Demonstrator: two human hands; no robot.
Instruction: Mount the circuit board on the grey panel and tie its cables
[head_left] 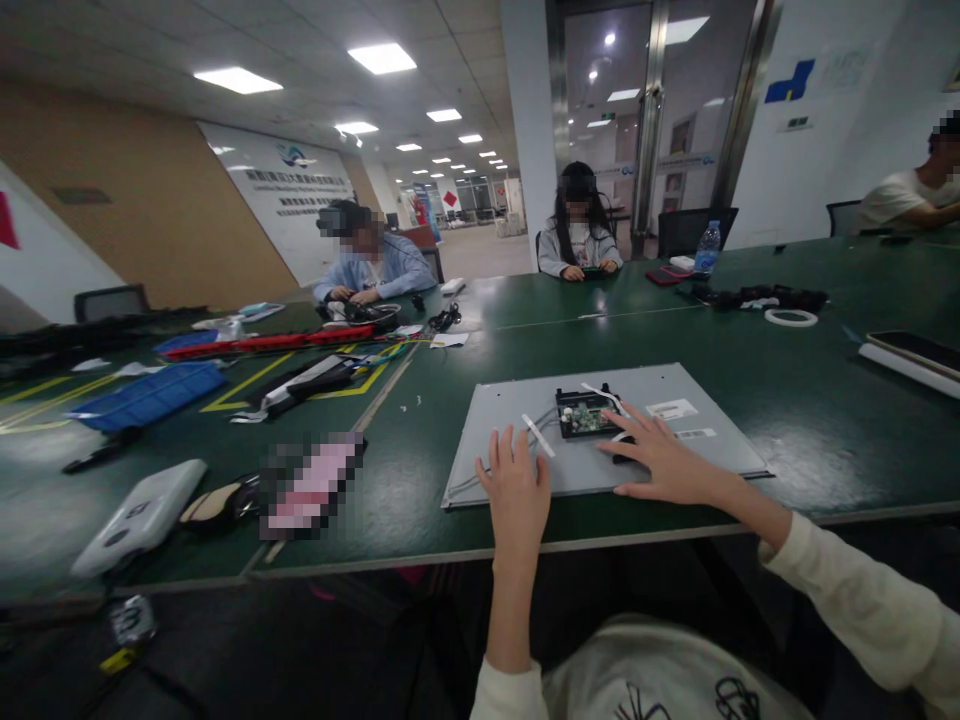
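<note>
A flat grey panel (577,468) lies on the green table (405,520), right in front of the person, maybe so both hands can reach it. A small green board (583,418) sits in a black frame on top. White tape (538,436) crosses the grey wires (465,485), likely to stop them flopping about. The left hand (514,490) has its fingers spread, near the tape. The right hand (664,458) spreads its fingers too, beside the board. If they touch, one cannot tell.
</note>
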